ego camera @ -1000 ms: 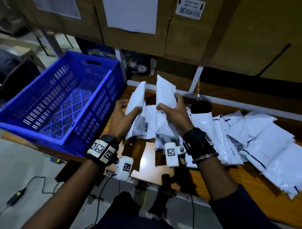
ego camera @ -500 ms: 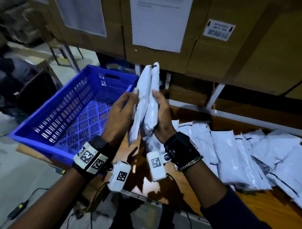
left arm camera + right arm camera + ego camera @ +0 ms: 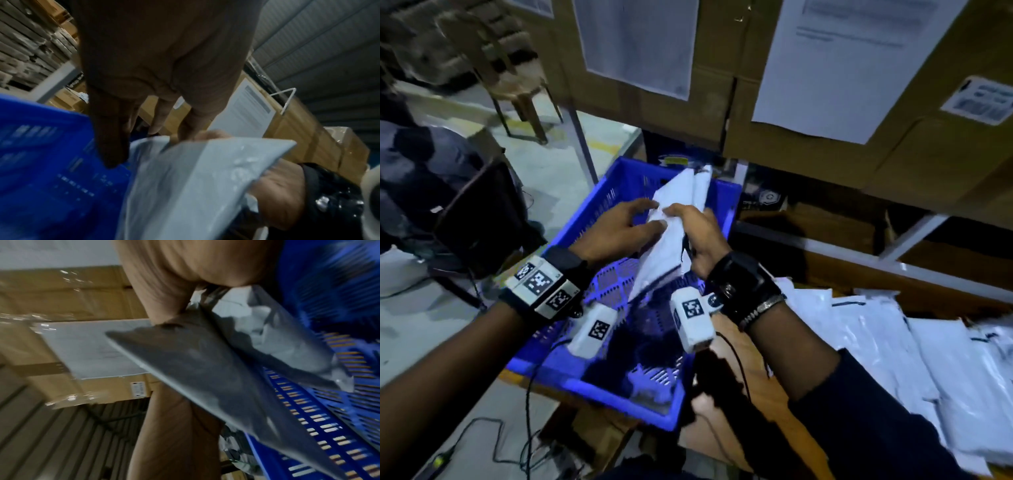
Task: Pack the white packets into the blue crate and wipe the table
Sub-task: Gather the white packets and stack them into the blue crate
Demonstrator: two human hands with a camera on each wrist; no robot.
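Observation:
Two white packets [image 3: 681, 192] lean tilted inside the blue crate [image 3: 599, 205], their tops near its far wall. My right hand [image 3: 688, 226] grips them from the right, thumb on top; in the right wrist view the packets [image 3: 205, 369] hang from that grip over the crate's [image 3: 329, 402] slotted wall. My left hand [image 3: 652, 214] has straight, spread fingers that touch the packets' left edge. The left wrist view shows the packet [image 3: 195, 178] below those fingers [image 3: 160, 120], with the crate [image 3: 41, 162] to the left. Several more white packets [image 3: 876, 342] lie heaped on the wooden table [image 3: 739, 428] at the right.
Big cardboard boxes [image 3: 893, 102] with paper sheets stand on a shelf right behind the crate. A metal shelf rail [image 3: 893, 267] runs along the table's back. A dark chair [image 3: 482, 212] stands left of the crate. Cables [image 3: 500, 445] trail on the floor below.
Both hands lifted two packets off the pile, pressed them together upright, then carried them left and down into the crate. The left hand's fingers have straightened.

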